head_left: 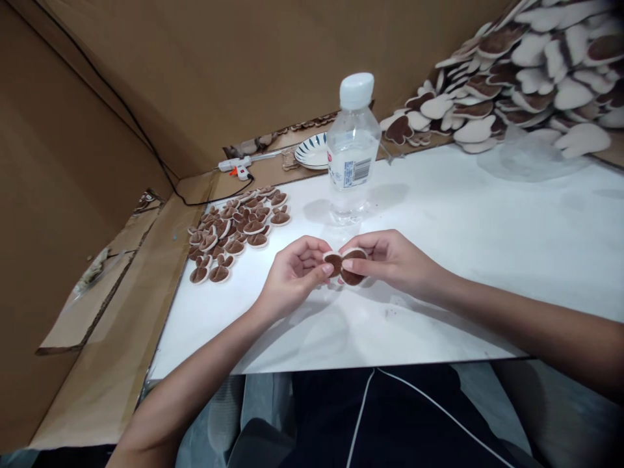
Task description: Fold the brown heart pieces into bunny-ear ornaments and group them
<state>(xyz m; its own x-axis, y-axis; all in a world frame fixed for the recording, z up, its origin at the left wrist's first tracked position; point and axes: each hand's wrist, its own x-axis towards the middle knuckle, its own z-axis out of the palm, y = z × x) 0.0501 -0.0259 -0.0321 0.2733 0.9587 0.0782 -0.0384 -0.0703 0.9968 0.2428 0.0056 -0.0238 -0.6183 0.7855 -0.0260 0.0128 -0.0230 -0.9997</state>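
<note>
Both my hands meet above the white tabletop [487,260], each pinching a small brown-and-white plush piece. My left hand [295,273] holds one brown piece [334,262] between thumb and fingers. My right hand [390,260] grips another brown piece [351,275], and the two pieces touch edge to edge. A group of several finished brown-and-white pieces [234,227] lies on the table to the left of my hands.
A clear water bottle [351,146] with a white cap stands just behind my hands. A white glue gun [236,166] with a black cord and a patterned plate [312,151] lie further back. A large heap of plush pieces [526,71] fills the far right. Cardboard walls surround the table.
</note>
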